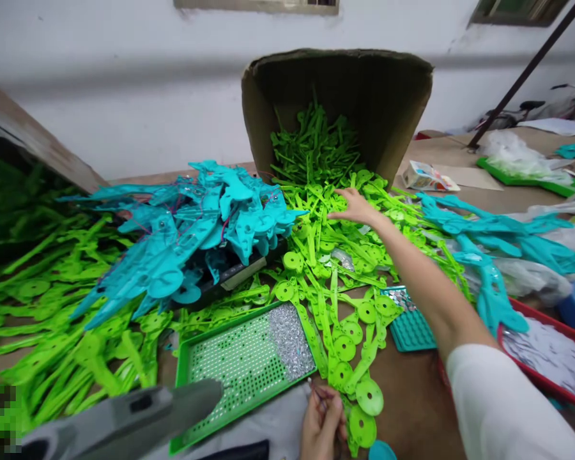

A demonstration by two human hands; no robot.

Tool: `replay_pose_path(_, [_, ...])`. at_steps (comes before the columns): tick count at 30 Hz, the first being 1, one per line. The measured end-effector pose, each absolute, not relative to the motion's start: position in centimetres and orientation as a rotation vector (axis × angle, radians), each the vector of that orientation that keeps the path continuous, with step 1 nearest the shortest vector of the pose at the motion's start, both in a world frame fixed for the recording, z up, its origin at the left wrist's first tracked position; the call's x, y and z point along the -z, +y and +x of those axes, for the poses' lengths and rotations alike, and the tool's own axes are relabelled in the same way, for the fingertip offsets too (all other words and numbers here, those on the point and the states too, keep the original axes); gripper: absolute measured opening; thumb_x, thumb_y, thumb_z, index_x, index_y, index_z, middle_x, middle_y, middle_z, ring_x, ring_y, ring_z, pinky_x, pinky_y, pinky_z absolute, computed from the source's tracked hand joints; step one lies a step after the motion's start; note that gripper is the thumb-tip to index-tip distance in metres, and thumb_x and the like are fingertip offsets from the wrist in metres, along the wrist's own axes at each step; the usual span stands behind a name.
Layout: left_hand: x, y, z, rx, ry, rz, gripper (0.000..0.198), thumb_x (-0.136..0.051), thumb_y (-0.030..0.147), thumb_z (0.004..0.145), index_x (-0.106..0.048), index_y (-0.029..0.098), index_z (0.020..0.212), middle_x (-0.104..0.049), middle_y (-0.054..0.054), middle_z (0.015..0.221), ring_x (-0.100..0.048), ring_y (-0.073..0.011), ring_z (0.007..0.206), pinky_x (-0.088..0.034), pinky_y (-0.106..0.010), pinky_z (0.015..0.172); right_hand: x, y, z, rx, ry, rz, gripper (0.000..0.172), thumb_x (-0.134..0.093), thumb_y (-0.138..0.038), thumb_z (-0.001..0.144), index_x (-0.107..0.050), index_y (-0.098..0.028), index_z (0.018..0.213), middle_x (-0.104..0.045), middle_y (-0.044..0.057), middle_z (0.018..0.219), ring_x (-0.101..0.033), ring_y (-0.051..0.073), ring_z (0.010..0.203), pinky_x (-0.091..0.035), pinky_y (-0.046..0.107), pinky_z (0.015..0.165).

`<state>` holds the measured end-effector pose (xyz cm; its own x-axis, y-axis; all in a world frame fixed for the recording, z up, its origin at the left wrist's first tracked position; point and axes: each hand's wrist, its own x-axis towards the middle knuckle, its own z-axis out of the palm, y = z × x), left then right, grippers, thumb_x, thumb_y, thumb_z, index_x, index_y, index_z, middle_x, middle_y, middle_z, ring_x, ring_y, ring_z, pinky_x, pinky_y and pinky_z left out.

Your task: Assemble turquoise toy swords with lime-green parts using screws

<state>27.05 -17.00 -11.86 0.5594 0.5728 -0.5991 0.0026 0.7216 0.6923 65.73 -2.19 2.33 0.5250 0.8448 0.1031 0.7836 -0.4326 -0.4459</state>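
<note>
My right hand (354,207) is stretched out over the pile of bright green plastic parts (316,236) in front of the carton. Its thumb and fingers are spread apart, with nothing seen between them. Low in the view, my left hand (322,418) has its fingers pinched together, and a tiny pale tip shows at them; what it is cannot be made out. This hand is just beside the near right corner of a green perforated tray (239,409), which holds small silver metal pieces (292,342). Flat green parts with round discs (345,347) lie right of the tray.
A brown cardboard box (412,108) lies on its side, green parts spilling out. Turquoise plastic pieces (211,211) are heaped left. A grey tool (124,415) juts in at lower left. Right are a teal tray (412,332) and a red tray (546,377) of white pieces.
</note>
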Motion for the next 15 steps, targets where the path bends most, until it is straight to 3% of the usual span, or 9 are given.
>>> replay_pose_path(2, [12.0,-16.9,27.1,-0.348,0.912,0.693,0.063,-0.077,0.066,0.052,-0.045,0.018,0.078,-0.047,0.008,0.049,-0.038,-0.0029,0.037,-0.027,-0.016,0.040,-0.8,1.0,65.4,-0.379,-1.249,-2.461,0.105,-0.076,-0.060,0.058,-0.028,-0.029,0.146,-0.020,0.014,0.155,-0.029,0.039,0.138,-0.028,0.053,0.110])
replay_pose_path(4, [12.0,-16.8,27.2,-0.341,0.898,0.686,0.064,-0.078,0.066,0.051,-0.045,0.018,0.077,-0.046,0.008,0.047,-0.036,-0.0023,0.036,-0.026,-0.016,0.040,0.2,2.4,65.5,-0.494,-1.224,-2.534,0.105,-0.078,-0.055,0.056,-0.031,-0.027,0.145,-0.022,0.015,0.154,-0.032,0.040,0.136,-0.030,0.052,0.108])
replay_pose_path(7, [12.0,-16.7,27.2,-0.358,0.901,0.672,0.064,-0.078,0.066,0.051,-0.046,0.018,0.077,-0.048,0.008,0.048,-0.038,-0.0026,0.037,-0.026,-0.015,0.041,0.2,1.0,66.0,-0.496,-1.279,-2.524,0.091,-0.076,-0.045,0.062,-0.037,-0.022,0.141,-0.038,0.015,0.146,-0.046,0.033,0.126,-0.038,0.044,0.103])
replay_pose_path(10, [12.2,-16.9,27.1,-0.358,0.915,0.663,0.062,-0.078,0.064,0.053,-0.047,0.018,0.080,-0.049,0.007,0.051,-0.040,-0.0032,0.039,-0.027,-0.015,0.041,-0.7,-2.9,65.2,-0.614,-1.320,-2.465,0.075,-0.068,-0.038,0.070,-0.040,-0.020,0.138,-0.061,0.012,0.120,-0.063,0.026,0.098,-0.049,0.038,0.086])
replay_pose_path(12, [12.3,-17.0,27.0,-0.371,0.924,0.670,0.061,-0.078,0.064,0.054,-0.048,0.017,0.081,-0.049,0.008,0.052,-0.041,-0.0031,0.040,-0.028,-0.015,0.042,-1.2,-5.9,63.5,-0.657,-1.329,-2.423,0.069,-0.064,-0.034,0.073,-0.041,-0.019,0.137,-0.065,0.011,0.111,-0.065,0.023,0.086,-0.051,0.037,0.078])
replay_pose_path(15, [12.3,-17.1,27.0,-0.401,0.925,0.677,0.061,-0.077,0.064,0.055,-0.046,0.017,0.080,-0.049,0.008,0.052,-0.041,-0.0030,0.041,-0.028,-0.015,0.042,-1.8,-10.3,60.1,-0.563,-1.361,-2.383,0.070,-0.063,-0.040,0.074,-0.041,-0.018,0.137,-0.055,0.015,0.131,-0.063,0.026,0.098,-0.050,0.039,0.085])
